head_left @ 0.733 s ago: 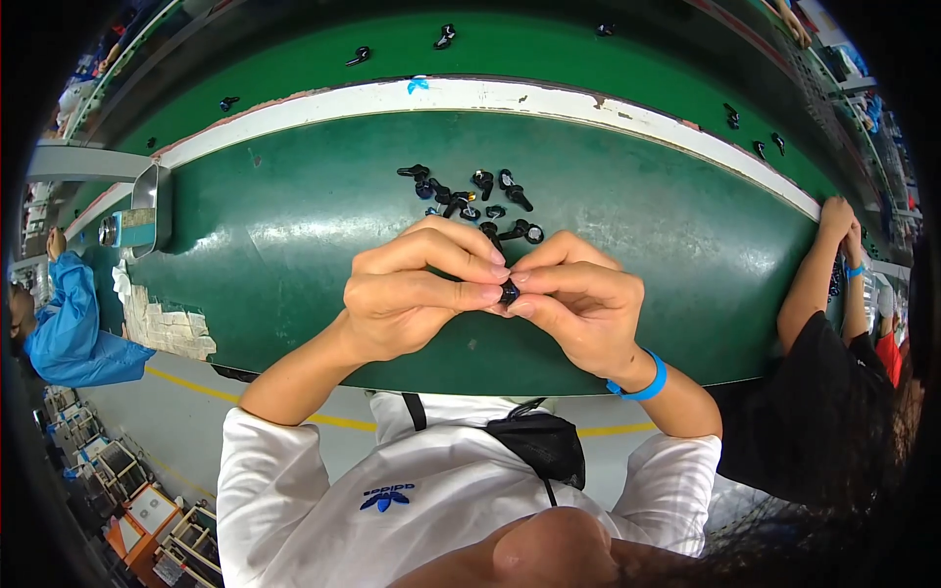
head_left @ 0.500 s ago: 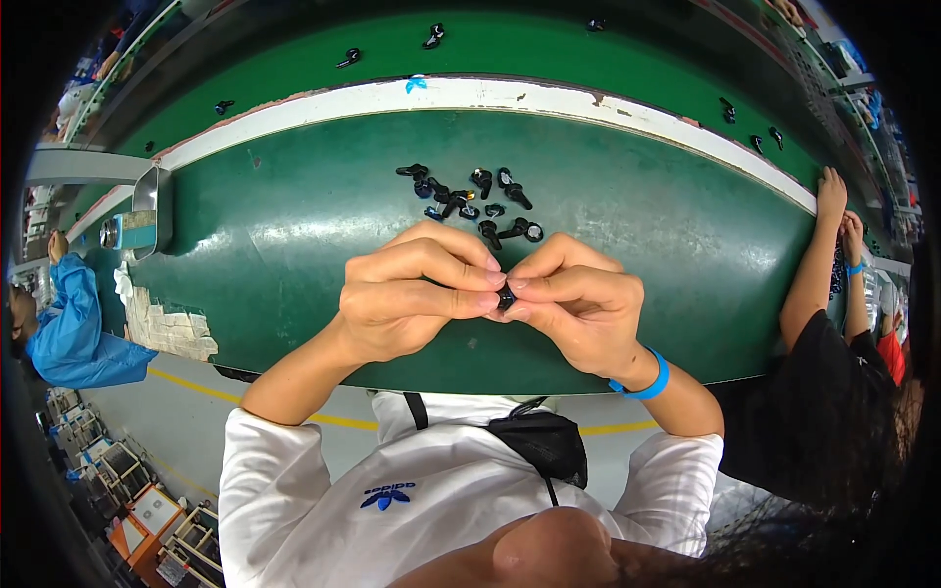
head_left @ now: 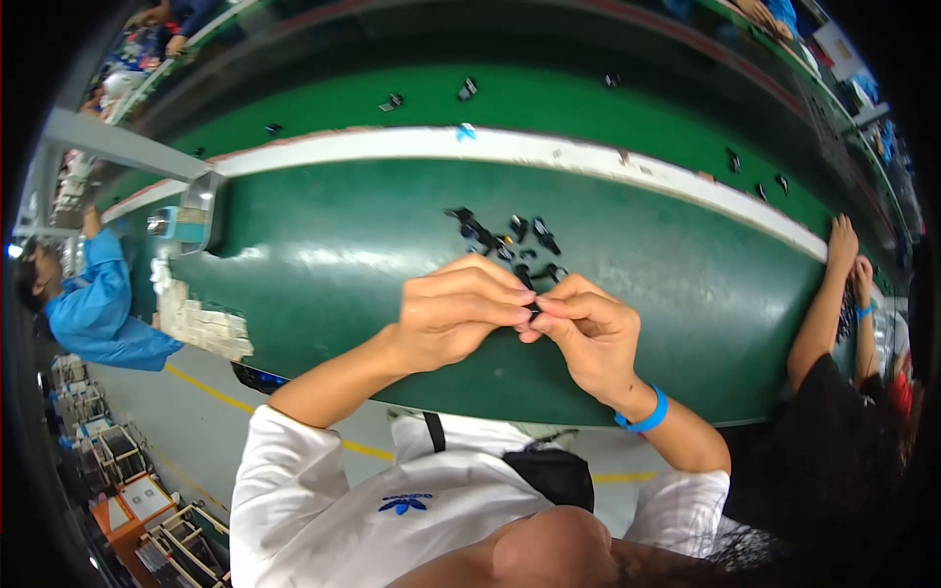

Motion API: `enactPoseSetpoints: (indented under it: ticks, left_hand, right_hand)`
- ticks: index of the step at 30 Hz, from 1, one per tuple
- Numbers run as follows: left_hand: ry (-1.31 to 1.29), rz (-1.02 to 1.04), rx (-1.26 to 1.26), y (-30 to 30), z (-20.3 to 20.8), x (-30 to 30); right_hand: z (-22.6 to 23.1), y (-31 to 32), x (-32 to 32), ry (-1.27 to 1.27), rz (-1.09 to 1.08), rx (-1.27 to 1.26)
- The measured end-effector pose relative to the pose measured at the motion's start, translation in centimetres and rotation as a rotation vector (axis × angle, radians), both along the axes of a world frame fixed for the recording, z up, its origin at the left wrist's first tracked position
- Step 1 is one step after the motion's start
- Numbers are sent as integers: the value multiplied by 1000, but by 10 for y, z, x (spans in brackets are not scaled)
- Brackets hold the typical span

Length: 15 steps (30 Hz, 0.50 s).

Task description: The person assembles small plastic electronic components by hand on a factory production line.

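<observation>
A small black earbud [head_left: 533, 312] is pinched at the fingertips of both hands above the green worktable [head_left: 333, 235], mostly covered by the fingers. My left hand [head_left: 451, 312] grips it from the left with thumb and fingers. From the other side my right hand [head_left: 595, 338], with a blue band on the wrist, closes its thumb and fingers on it. Just beyond the fingertips lies a loose cluster of black earbuds [head_left: 545, 235], several of them with stems; the nearest are partly hidden by my hands.
Past a white ledge [head_left: 333, 145] runs a green belt [head_left: 539, 98] with scattered black earbuds. A metal bracket holding a light-blue box [head_left: 184, 224] stands at the left, near worn tape [head_left: 206, 323]. A person in blue [head_left: 108, 304] sits left; another person's arm [head_left: 821, 304] reaches in at right.
The view has shifted, so the table, cluster and belt appear lower and farther right. Both hands still pinch the earbud together, with the fingers slightly rearranged.
</observation>
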<state>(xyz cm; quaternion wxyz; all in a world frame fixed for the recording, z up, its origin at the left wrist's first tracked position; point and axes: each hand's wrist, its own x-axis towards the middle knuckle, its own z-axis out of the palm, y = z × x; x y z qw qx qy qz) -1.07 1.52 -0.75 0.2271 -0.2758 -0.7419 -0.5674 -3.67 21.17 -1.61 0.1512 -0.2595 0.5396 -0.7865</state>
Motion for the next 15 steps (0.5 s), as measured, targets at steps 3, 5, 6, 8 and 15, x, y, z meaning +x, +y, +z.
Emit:
enactPoseSetpoints:
  ticks: [3,5,6,8,15]
  left_hand:
    - [-105,14,-48,-7,3,-14]
    - [-236,80,-100,-16,7,-23]
    - [-279,132,-103,-22,8,-31]
    - [-236,176,-174,-32,8,-52]
    - [-48,283,-392,-35,9,-139]
  right_hand:
    - [-3,0,-13,-72,33,23]
    - [7,2,-16,-102,-74,175]
    - [3,3,-17,-99,-80,156]
    - [-1,6,-17,-100,-64,140]
    - [4,13,-8,-63,4,237]
